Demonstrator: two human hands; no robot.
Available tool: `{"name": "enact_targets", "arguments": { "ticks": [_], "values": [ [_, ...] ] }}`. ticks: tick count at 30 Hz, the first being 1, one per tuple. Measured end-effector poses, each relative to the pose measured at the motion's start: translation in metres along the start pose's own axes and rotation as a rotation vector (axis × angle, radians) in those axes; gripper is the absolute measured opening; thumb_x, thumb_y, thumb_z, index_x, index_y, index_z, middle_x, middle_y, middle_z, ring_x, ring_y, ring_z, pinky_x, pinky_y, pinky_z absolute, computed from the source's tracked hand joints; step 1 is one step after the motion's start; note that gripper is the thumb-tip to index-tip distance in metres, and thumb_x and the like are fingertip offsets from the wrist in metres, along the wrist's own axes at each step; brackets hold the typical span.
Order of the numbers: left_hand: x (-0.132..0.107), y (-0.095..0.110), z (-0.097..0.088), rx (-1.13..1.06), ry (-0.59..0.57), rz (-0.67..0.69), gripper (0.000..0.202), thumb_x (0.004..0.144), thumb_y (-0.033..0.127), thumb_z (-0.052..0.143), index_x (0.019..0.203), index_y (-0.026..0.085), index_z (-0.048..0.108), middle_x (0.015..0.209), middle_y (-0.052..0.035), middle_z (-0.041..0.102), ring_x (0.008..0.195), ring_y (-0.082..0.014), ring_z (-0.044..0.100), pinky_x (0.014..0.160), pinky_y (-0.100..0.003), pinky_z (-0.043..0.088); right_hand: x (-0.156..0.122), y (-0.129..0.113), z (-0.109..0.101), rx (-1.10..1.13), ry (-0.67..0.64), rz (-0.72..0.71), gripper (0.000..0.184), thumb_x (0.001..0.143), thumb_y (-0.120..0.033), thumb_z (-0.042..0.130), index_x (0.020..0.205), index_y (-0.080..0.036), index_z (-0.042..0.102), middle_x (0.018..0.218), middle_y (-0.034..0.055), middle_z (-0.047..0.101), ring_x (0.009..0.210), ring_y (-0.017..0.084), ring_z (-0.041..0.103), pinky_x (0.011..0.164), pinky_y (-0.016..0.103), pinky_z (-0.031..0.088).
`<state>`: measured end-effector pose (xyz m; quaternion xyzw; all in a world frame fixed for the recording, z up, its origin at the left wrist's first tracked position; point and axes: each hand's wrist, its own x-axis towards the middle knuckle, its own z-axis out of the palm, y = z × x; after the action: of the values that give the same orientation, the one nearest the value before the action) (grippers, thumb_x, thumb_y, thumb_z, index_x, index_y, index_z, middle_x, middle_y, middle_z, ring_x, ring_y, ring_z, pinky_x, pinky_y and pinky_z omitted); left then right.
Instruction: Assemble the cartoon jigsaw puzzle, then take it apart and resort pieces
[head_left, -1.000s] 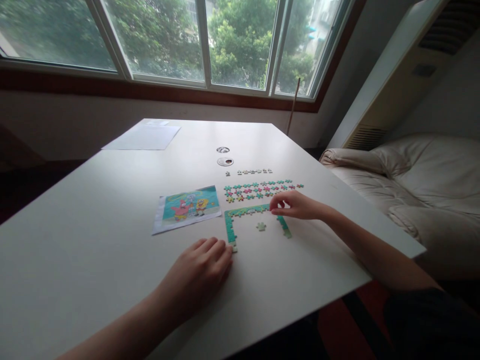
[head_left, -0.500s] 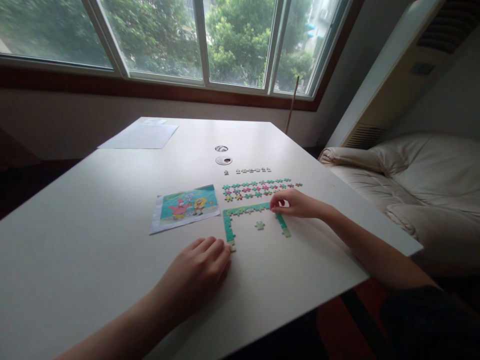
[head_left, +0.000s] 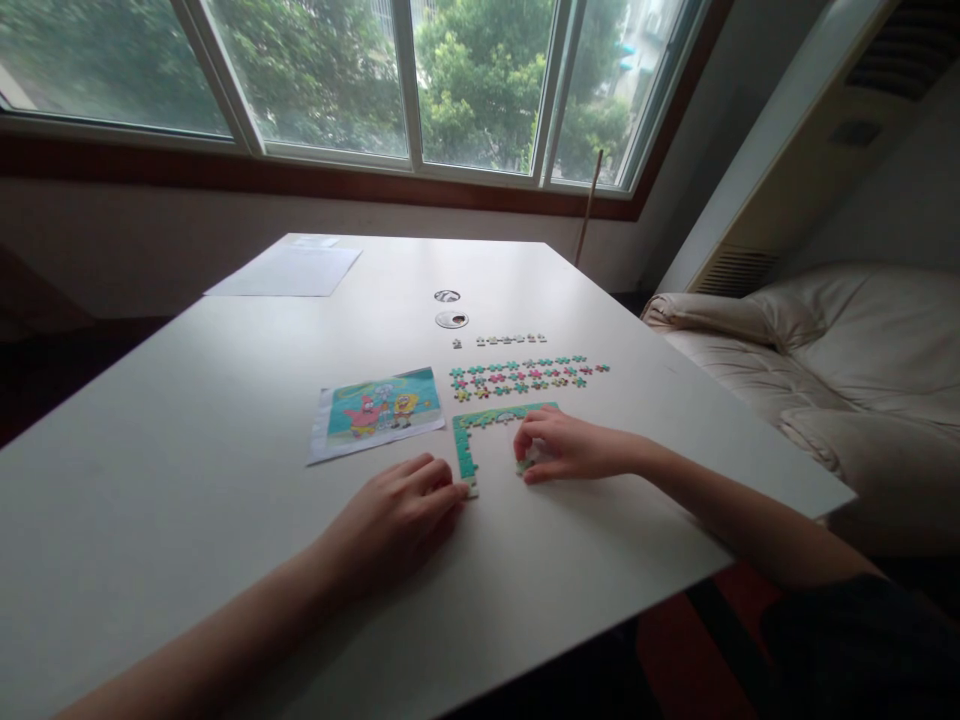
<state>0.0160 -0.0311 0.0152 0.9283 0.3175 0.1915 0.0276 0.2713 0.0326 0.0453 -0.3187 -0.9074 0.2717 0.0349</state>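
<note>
The fingers and thumb of my right hand (head_left: 574, 447) are closed round a loose pale-green puzzle piece (head_left: 523, 467) at the table surface. To its left is the joined jigsaw border (head_left: 463, 445), with a left side and a top strip in view; my right hand covers most of its right side. My left hand (head_left: 412, 500) rests on the table with curled fingers, its thumb and fingertips at the pale piece (head_left: 472, 489) at the lower end of the left side. Rows of loose puzzle pieces (head_left: 517, 377) lie beyond the border.
A printed cartoon picture (head_left: 379, 412) lies left of the border on the white table (head_left: 225, 420). Farther back are two round stickers or holes (head_left: 451, 320) and a white sheet (head_left: 289, 272). A cream sofa (head_left: 757, 345) stands to the right, past the table edge.
My right hand has moved from the border's top right corner down and left to the loose pale-green piece, closing on it. My left hand stays at the border's lower left, its thumb shifted slightly.
</note>
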Motion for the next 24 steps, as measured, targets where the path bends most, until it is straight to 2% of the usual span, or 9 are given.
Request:
{"name": "enact_targets", "arguments": {
  "ticks": [2, 5, 10, 15, 20, 24],
  "values": [
    [0.001, -0.003, 0.001, -0.013, 0.010, 0.012, 0.022, 0.087, 0.015, 0.042, 0.097, 0.019, 0.061, 0.079, -0.0058, 0.055, 0.073, -0.0154, 0.052, 0.063, -0.026, 0.044, 0.001, -0.006, 0.003, 0.011, -0.014, -0.018, 0.019, 0.077, -0.032, 0.063, 0.088, -0.018, 0.057, 0.094, 0.0057, 0.055, 0.095, 0.019, 0.045, 0.086, 0.032, 0.036],
    [0.002, -0.004, 0.002, 0.002, 0.022, 0.035, 0.022, 0.087, 0.015, 0.042, 0.099, 0.018, 0.061, 0.079, -0.0061, 0.055, 0.071, -0.0150, 0.051, 0.062, -0.025, 0.043, 0.005, -0.014, 0.011, -0.004, 0.030, -0.043, 0.021, 0.076, -0.033, 0.064, 0.088, -0.018, 0.057, 0.092, 0.0048, 0.056, 0.092, 0.019, 0.046, 0.085, 0.032, 0.035],
    [0.002, -0.003, 0.001, 0.029, 0.032, 0.049, 0.022, 0.087, 0.015, 0.042, 0.097, 0.018, 0.061, 0.078, -0.0059, 0.055, 0.070, -0.0147, 0.050, 0.060, -0.025, 0.042, 0.016, -0.021, 0.026, 0.022, 0.123, -0.069, 0.017, 0.076, -0.031, 0.065, 0.083, -0.017, 0.059, 0.077, 0.0009, 0.059, 0.079, 0.015, 0.049, 0.079, 0.027, 0.036],
    [0.002, -0.002, 0.002, 0.047, 0.031, 0.040, 0.022, 0.087, 0.015, 0.042, 0.097, 0.018, 0.061, 0.079, -0.0058, 0.055, 0.070, -0.0151, 0.051, 0.060, -0.025, 0.042, 0.021, -0.018, 0.032, 0.024, 0.206, 0.023, 0.032, 0.067, -0.039, 0.071, 0.087, -0.017, 0.060, 0.073, 0.0003, 0.057, 0.076, 0.015, 0.049, 0.073, 0.027, 0.035],
    [0.002, -0.002, 0.001, 0.039, 0.030, 0.044, 0.021, 0.087, 0.014, 0.042, 0.095, 0.018, 0.061, 0.078, -0.0058, 0.055, 0.070, -0.0151, 0.050, 0.059, -0.025, 0.042, 0.020, -0.021, 0.030, 0.046, 0.186, 0.087, 0.025, 0.066, -0.033, 0.073, 0.081, -0.016, 0.061, 0.071, -0.0004, 0.055, 0.073, 0.014, 0.049, 0.072, 0.026, 0.035],
    [0.003, -0.001, 0.000, 0.042, 0.035, 0.050, 0.022, 0.087, 0.014, 0.041, 0.095, 0.017, 0.061, 0.077, -0.0058, 0.054, 0.069, -0.0152, 0.050, 0.058, -0.025, 0.042, 0.022, -0.024, 0.032, 0.079, 0.196, 0.074, 0.025, 0.065, -0.031, 0.074, 0.082, -0.017, 0.062, 0.068, -0.0019, 0.052, 0.069, 0.013, 0.048, 0.069, 0.025, 0.035]
  ]
}}
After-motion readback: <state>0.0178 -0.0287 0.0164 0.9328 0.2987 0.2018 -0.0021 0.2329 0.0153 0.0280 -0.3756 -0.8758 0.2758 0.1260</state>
